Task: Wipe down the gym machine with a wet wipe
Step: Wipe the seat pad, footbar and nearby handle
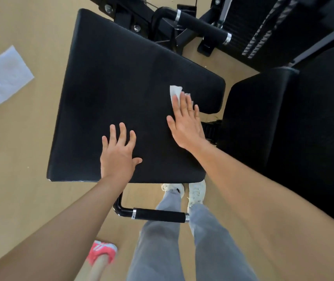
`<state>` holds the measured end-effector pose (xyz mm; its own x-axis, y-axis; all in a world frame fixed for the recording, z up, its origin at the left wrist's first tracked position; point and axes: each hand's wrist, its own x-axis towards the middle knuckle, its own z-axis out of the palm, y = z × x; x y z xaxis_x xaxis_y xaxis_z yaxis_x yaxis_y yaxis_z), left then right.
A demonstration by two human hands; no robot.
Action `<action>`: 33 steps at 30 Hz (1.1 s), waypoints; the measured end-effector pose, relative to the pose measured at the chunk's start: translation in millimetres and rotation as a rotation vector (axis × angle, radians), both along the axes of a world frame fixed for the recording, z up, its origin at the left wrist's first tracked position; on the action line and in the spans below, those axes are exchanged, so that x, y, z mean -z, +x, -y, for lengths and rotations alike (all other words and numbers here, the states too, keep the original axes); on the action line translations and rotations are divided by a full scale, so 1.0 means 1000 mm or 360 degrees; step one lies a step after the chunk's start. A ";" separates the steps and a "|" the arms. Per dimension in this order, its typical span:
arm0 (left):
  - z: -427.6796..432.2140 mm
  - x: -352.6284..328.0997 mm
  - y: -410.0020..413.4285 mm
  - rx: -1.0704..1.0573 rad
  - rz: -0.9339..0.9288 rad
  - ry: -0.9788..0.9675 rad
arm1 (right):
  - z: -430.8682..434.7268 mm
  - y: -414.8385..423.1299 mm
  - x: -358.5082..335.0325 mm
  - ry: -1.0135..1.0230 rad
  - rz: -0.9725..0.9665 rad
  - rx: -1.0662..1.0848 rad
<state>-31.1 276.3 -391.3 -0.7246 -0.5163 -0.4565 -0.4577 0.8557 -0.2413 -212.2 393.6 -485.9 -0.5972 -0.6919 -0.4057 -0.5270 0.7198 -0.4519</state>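
Item: wet wipe pressed flat on black pad, near its right edge.
Right hand flat-fingered on wipe; left hand spread, bracing pad's near edge. Advised: even pressure, overlapping strokes.

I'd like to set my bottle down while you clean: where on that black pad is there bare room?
The pad is bare across its left and far parts, from the left hand up to the frame. Its right edge is crowded: the right hand presses the wipe there. Bare floor lies between the pad and the sheet of paper.
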 end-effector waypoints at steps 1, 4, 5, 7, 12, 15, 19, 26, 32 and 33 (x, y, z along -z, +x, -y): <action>0.000 0.001 0.000 0.0005 0.0004 -0.0004 | 0.001 -0.013 0.001 0.0021 0.0005 0.0056; 0.002 0.003 0.003 -0.0008 -0.0042 0.0012 | -0.003 -0.046 0.005 0.0064 0.0112 0.0364; 0.002 0.003 0.004 -0.0006 -0.0061 0.0018 | -0.006 -0.055 0.006 0.0083 0.0164 0.0501; 0.003 0.004 0.005 0.0004 -0.0074 0.0025 | -0.009 -0.070 0.007 0.0121 0.0294 0.0767; 0.003 0.009 0.009 0.0014 -0.0165 0.0031 | 0.006 -0.086 0.008 0.0163 0.0373 0.1053; 0.005 0.014 0.012 0.0031 -0.0208 0.0028 | 0.020 -0.086 0.009 0.0111 0.0168 0.0749; 0.007 0.018 0.014 0.0060 -0.0208 0.0019 | 0.044 -0.079 -0.003 -0.0036 0.0010 0.0250; 0.008 0.021 0.015 0.0017 -0.0276 0.0077 | 0.059 -0.024 -0.026 -0.0191 -0.0123 -0.0587; 0.005 0.011 0.014 -0.0174 -0.0484 0.0197 | 0.047 0.011 -0.052 -0.0392 0.0420 -0.0337; 0.003 0.009 0.013 -0.0217 -0.0554 0.0200 | 0.046 0.011 -0.055 -0.0431 0.0595 -0.0192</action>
